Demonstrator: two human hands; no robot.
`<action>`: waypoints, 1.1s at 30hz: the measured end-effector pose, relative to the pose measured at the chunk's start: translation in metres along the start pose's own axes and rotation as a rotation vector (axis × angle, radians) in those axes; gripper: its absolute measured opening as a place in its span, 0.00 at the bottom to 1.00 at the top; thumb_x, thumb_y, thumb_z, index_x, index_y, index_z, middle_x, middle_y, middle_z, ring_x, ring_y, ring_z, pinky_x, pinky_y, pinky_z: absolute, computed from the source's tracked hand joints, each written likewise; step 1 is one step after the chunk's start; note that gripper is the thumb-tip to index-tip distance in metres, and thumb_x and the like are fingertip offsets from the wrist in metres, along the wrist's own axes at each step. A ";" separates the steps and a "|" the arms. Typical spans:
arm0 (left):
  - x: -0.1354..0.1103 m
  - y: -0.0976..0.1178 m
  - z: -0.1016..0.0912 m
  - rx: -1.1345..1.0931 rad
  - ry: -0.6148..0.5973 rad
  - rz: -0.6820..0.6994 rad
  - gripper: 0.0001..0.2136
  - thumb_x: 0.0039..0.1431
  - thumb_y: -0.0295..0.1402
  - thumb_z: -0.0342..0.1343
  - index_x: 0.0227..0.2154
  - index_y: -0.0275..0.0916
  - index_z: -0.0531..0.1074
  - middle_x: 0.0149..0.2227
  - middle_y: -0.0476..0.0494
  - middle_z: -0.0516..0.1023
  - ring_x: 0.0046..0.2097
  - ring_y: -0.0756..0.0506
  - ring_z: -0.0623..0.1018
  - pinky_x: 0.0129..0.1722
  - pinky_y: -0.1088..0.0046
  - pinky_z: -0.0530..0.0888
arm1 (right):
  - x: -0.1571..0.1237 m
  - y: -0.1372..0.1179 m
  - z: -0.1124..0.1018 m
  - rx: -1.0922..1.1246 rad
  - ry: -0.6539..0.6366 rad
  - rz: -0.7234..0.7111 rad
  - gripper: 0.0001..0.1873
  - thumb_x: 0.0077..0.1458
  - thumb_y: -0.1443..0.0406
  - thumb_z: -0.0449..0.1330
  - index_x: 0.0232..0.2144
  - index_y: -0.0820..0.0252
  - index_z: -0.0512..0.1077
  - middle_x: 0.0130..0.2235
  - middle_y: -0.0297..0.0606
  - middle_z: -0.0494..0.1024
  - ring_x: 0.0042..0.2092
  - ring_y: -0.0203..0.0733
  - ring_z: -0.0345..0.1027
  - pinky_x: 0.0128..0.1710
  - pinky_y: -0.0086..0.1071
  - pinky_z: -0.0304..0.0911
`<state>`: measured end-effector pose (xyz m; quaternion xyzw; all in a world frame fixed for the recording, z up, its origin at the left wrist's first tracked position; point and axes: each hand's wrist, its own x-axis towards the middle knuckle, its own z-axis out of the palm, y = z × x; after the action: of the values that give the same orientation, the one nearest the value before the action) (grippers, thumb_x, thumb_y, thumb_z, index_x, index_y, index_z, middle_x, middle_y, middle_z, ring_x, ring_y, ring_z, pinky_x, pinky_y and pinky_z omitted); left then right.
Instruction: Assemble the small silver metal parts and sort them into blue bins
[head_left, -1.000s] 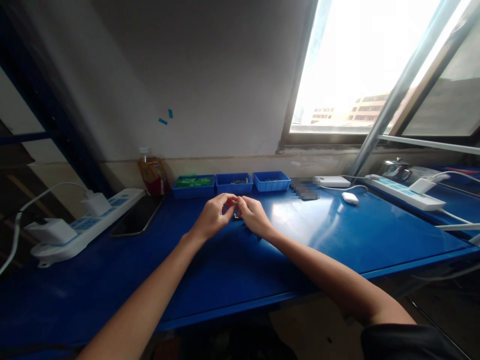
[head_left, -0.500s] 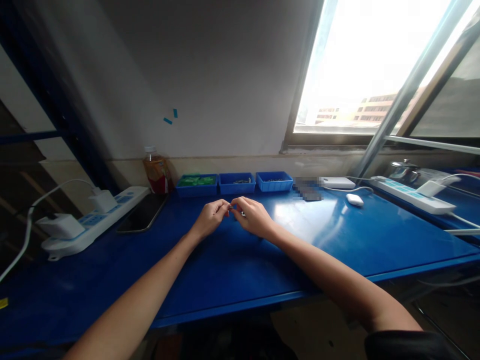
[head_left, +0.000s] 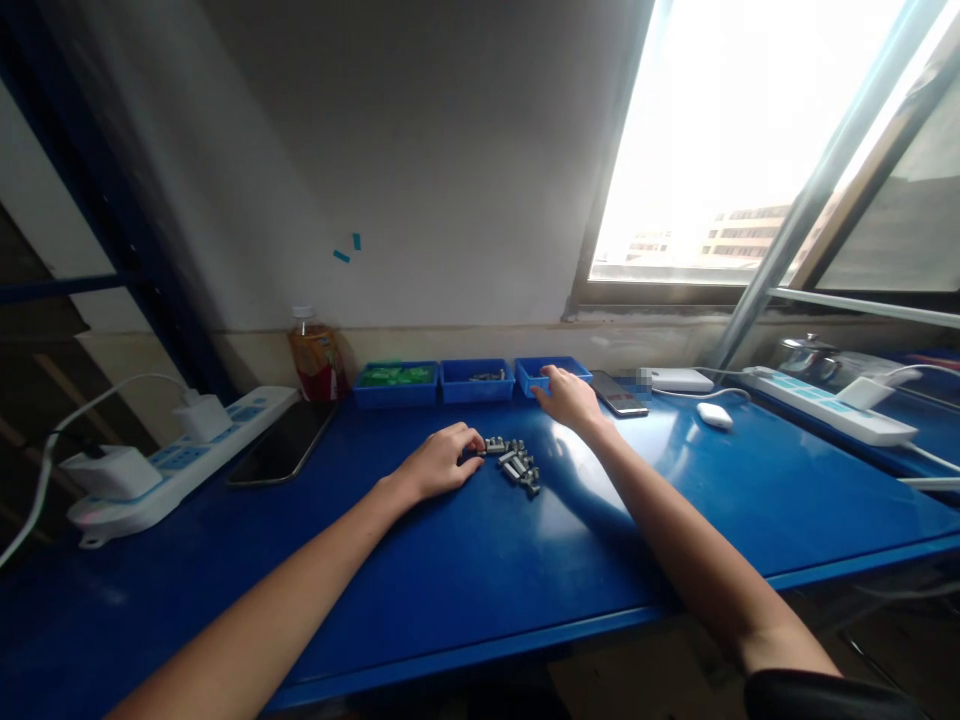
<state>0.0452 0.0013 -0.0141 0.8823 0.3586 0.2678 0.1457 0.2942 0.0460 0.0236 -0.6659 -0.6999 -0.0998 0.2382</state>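
A loose pile of several small metal fasteners (head_left: 516,464), which look like bolts and short metal sleeves, lies on the blue tabletop. My left hand (head_left: 439,462) rests at the pile's left end, thumb and forefinger apart; the fingertips are close to or touching the nearest piece. Over the front wall of the right blue bin (head_left: 530,377) reaches my right hand (head_left: 568,396), its thumb and fingers spread. That hand hides most of the bin's inside, and I see nothing between its fingers.
Beside that bin stand a middle blue bin (head_left: 476,390) with small metal parts and a left one (head_left: 395,398) with green pieces. Phones (head_left: 281,445), a drink bottle (head_left: 315,355), power strips (head_left: 184,450) and a white earbud case (head_left: 714,415) lie around.
My hands have parted from their pinch together. The right went back and right to the right bin; the left came down beside the pile, which now shows.
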 end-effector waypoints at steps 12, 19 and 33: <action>-0.001 -0.012 0.004 -0.415 0.173 -0.237 0.08 0.53 0.37 0.55 0.30 0.37 0.66 0.26 0.50 0.70 0.27 0.51 0.69 0.27 0.76 0.65 | -0.061 -0.074 0.008 0.325 -0.123 -0.567 0.09 0.55 0.66 0.58 0.41 0.59 0.69 0.37 0.37 0.74 0.40 0.40 0.67 0.38 0.30 0.59; -0.002 -0.005 -0.001 -0.685 0.146 -0.216 0.13 0.51 0.37 0.58 0.31 0.38 0.59 0.24 0.55 0.65 0.26 0.53 0.68 0.28 0.78 0.64 | -0.067 -0.077 0.015 0.327 -0.098 -0.620 0.05 0.57 0.66 0.56 0.37 0.59 0.69 0.35 0.37 0.74 0.39 0.39 0.66 0.39 0.30 0.59; -0.007 0.003 0.002 -0.169 0.218 -0.082 0.09 0.59 0.37 0.51 0.39 0.39 0.67 0.29 0.48 0.74 0.29 0.50 0.72 0.29 0.76 0.66 | -0.061 -0.073 0.028 0.360 -0.080 -0.450 0.18 0.64 0.62 0.47 0.23 0.59 0.67 0.27 0.35 0.72 0.31 0.36 0.66 0.32 0.28 0.55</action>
<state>0.0444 -0.0060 -0.0171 0.8171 0.3843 0.3851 0.1907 0.2169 -0.0022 -0.0158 -0.4442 -0.8454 0.0022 0.2967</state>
